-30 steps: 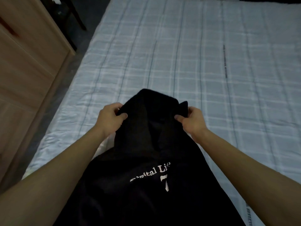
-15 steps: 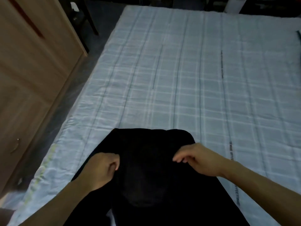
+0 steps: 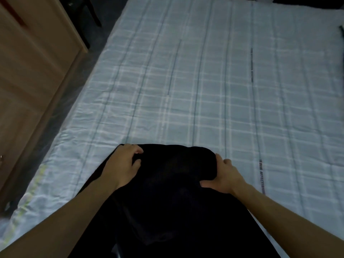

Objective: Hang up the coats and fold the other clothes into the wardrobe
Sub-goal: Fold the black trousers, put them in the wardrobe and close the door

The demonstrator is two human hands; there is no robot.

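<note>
Left hand [image 3: 122,164] grips the black garment [image 3: 173,192] at its far left corner; right hand [image 3: 223,175] pinches its right edge. It lies on the bed [image 3: 204,81], long axis running away from the person, near end cut off below, details lost in darkness.

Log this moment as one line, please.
stage: laying garment flat | black garment on bed | left hand grips top-left edge | right hand grips top-right edge | wardrobe left of bed
</note>
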